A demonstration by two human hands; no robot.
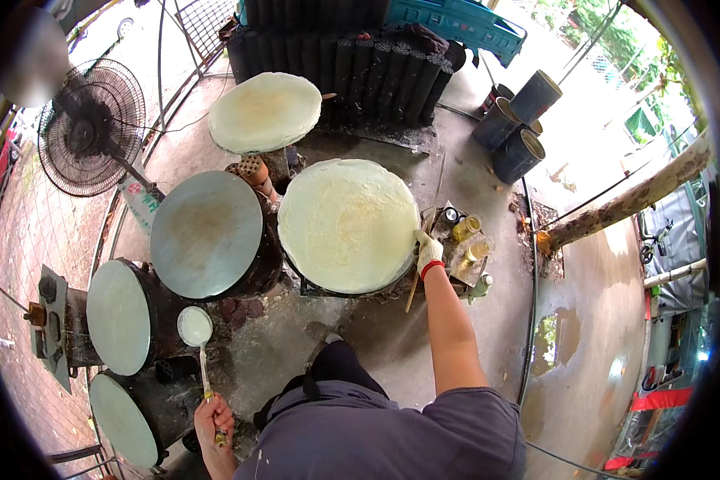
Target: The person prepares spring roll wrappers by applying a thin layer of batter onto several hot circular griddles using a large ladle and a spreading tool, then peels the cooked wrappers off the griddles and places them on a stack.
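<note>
My left hand (215, 415) grips the handle of a long-handled ladle (194, 327), whose round bowl is full of white batter. In a white glove, my right hand (429, 251) is at the right rim of a large round griddle covered by a thin, pale yellow crepe (348, 225). Its fingertips meet the crepe's edge, but whether they pinch it is hidden. To the left, a bare grey griddle (207, 234) has a brown patch at its middle. Behind, another pale crepe (266, 113) lies on a round griddle, browned in the middle.
Two more round griddles (119, 318) stand at the left. Glass jars (477, 249) and thin wooden sticks (413, 292) are near my right hand. Black honeycomb coal briquettes (384, 78) are stacked behind. A pedestal fan (90, 129) is at the far left, dark buckets (518, 157) at the right.
</note>
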